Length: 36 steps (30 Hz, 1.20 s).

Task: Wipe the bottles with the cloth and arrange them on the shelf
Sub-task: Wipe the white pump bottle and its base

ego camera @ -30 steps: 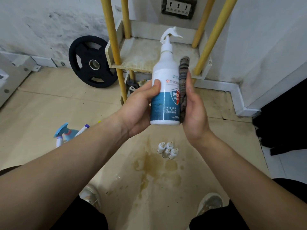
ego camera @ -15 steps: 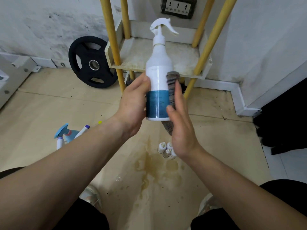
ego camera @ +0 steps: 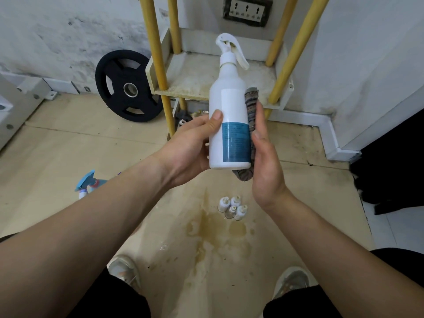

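My left hand point(ego camera: 190, 148) grips a white spray bottle point(ego camera: 229, 106) with a blue lower label, upright in front of the shelf. A striped grey cloth point(ego camera: 252, 104) lies flat against the bottle's right side, with my right hand point(ego camera: 266, 161) holding it there, fingers straight and thumb over the cloth's edge. The trigger points right. Behind the bottle is the low cream shelf point(ego camera: 195, 81) on yellow posts, its tray bare and stained. Several small white bottles point(ego camera: 231, 207) stand on the floor below my hands. A blue-topped spray bottle point(ego camera: 88, 182) lies on the floor at the left, partly hidden by my left forearm.
A black weight plate point(ego camera: 129, 88) leans on the wall left of the shelf. A wall socket point(ego camera: 247, 10) sits above the shelf. Dark fabric point(ego camera: 394, 168) lies at the right. The wooden floor is stained, and my shoes point(ego camera: 291, 283) show at the bottom.
The bottle has turned in my left hand, so the trigger now points right and the printed front label faces away. My right hand with the cloth slid down, then back up the bottle's side.
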### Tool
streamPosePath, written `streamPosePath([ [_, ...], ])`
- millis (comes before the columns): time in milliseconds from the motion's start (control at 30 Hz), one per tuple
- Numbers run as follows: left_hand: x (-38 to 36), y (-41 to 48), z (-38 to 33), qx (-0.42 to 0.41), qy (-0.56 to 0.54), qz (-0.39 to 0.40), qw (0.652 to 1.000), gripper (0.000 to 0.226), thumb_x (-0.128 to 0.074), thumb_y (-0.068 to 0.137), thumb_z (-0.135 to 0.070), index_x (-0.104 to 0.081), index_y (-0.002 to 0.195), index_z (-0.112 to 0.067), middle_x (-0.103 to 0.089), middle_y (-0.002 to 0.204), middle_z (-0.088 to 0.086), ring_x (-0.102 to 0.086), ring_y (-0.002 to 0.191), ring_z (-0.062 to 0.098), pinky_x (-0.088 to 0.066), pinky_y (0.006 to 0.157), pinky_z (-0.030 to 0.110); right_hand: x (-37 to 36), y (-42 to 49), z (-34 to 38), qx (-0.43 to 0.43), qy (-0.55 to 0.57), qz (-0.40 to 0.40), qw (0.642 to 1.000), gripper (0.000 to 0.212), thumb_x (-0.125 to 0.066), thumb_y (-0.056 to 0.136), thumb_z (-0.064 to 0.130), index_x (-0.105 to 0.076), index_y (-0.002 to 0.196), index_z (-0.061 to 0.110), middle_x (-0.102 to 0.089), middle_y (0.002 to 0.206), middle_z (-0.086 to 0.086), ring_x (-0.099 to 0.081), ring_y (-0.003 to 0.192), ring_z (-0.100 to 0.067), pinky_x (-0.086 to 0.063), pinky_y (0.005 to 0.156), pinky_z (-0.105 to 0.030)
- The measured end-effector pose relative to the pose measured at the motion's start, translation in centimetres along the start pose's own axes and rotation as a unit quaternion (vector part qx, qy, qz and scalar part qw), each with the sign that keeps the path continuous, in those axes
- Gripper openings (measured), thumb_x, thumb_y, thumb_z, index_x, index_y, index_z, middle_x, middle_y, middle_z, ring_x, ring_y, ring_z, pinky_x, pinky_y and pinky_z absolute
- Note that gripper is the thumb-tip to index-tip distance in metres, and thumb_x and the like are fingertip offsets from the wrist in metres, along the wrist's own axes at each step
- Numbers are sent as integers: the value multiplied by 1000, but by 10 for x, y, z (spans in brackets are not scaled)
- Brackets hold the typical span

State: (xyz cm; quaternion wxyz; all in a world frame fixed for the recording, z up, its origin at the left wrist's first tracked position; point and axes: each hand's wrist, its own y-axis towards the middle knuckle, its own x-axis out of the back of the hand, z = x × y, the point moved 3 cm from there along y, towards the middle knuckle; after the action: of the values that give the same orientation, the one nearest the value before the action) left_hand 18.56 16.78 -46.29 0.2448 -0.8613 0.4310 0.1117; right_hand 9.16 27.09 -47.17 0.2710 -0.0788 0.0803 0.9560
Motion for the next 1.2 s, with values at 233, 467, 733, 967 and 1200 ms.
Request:
streamPosePath([
  [233, -7, -4, 7, -16, 87, -47, 995, 48, -66, 94, -36, -53, 136, -17, -70, 123, 10, -72, 105, 28, -62, 81, 47, 6, 8, 11, 75, -168, 19, 983, 64, -36, 97, 45, -22, 158, 33, -10, 171, 3, -8, 157, -8, -12, 127, -50],
  [467, 8, 0, -15, -75, 55, -126, 988, 36, -54, 103, -32, -63, 126, -6, -74, 108, 8, -72, 94, 22, -60, 74, 42, -14, -22, 0, 104, -302, 113, 941, 71, -37, 97, 42, -19, 162, 20, 3, 172, 2, -4, 156, -4, -17, 122, -24],
  [733, 5, -3, -8, -47, 51, -109, 992, 39, -64, 98, -30, -57, 135, -20, -71, 122, 9, -72, 101, 26, -61, 73, 42, -8, -14, -1, 91, -307, 84, 944, 66, -32, 100, 43, -15, 161, 23, 3, 172, 2, 0, 152, 8, -14, 116, -9],
  [967, -6, -4, 7, -22, 64, -67, 995, 35, -66, 96, -34, -60, 129, -23, -71, 120, 10, -72, 103, 29, -61, 84, 46, 13, 15, 0, 71, -148, 4, 986, 70, -38, 96, 46, -19, 161, 31, -15, 170, 6, -15, 155, -7, -17, 127, -44],
  [1200, -9, -5, 10, -8, 14, -54, 998, 27, -54, 104, -27, -63, 129, -29, -70, 105, -3, -65, 84, 21, -60, 74, 38, 18, 20, 7, 0, 59, -23, 998, 65, -37, 100, 33, -21, 162, 19, -33, 164, -7, -36, 149, -28, -28, 122, -57],
])
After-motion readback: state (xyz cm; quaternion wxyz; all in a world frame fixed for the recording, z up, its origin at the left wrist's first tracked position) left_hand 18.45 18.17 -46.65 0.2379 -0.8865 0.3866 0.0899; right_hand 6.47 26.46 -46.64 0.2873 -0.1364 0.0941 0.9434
